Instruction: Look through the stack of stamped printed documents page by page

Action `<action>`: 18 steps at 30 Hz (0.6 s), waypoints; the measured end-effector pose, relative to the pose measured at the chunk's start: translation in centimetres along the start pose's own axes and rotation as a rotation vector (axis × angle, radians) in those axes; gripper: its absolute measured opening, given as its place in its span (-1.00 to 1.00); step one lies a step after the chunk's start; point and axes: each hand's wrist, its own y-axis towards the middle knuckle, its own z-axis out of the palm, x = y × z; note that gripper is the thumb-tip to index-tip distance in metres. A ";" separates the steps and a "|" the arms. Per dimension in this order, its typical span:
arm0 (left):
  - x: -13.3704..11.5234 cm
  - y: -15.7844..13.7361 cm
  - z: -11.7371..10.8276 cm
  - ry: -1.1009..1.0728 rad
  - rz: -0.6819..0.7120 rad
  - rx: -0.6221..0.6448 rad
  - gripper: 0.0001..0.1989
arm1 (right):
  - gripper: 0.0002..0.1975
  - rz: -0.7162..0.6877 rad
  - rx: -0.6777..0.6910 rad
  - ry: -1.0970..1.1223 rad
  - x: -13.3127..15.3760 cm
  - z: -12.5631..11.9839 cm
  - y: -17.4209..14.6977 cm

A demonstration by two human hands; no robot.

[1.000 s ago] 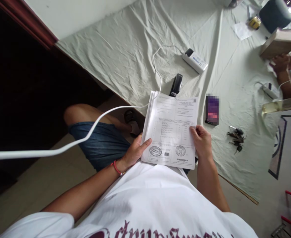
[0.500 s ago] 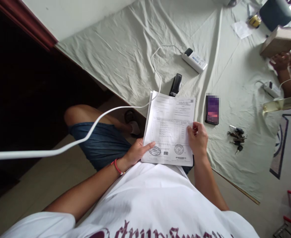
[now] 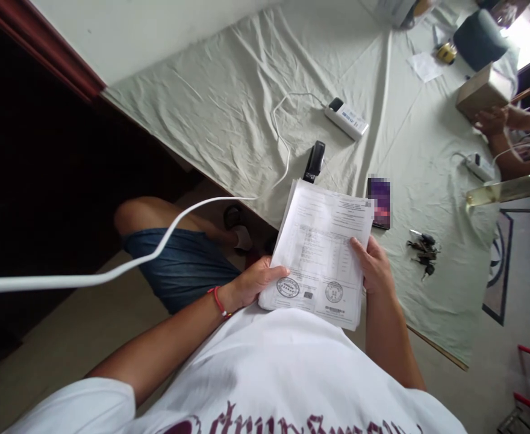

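Note:
A stack of printed papers (image 3: pixel 321 253), with round and oval stamps near its lower edge, is held in front of my body at the table's edge. My left hand (image 3: pixel 258 280) grips its left side, thumb on top and the other fingers underneath. On the right side my right hand (image 3: pixel 372 265) pinches the stack the same way, its thumb lying over the page. Just beyond the stack's upper edge lies a black stapler (image 3: pixel 314 161). The stack's upper right corner overlaps a smartphone (image 3: pixel 381 202) on the cloth.
A green cloth (image 3: pixel 229 108) covers the table. A white power strip (image 3: pixel 346 119) has a cable (image 3: pixel 165 238) running to the left. A bunch of keys (image 3: pixel 424 250) lies at the right. Another person's hand (image 3: pixel 493 120) touches a box (image 3: pixel 484 90); a bottle (image 3: pixel 495 191) is nearby.
The paper stack has shifted right and tilted, so its corner now overlaps the phone. My right hand has changed from bent fingers at the edge to a thumb-over grip.

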 end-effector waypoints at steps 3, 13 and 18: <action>0.0 0.0 0.2 0.011 -0.004 0.045 -0.57 | -0.40 0.176 0.062 0.123 0.3 -0.2 -0.9; -2.9 0.8 0.1 0.474 0.330 -0.010 -0.54 | -0.45 -0.026 0.068 0.283 1.5 0.5 -0.5; -9.1 0.4 2.7 0.659 0.600 -0.072 -0.60 | -0.45 -0.492 -0.084 0.219 6.4 1.0 0.9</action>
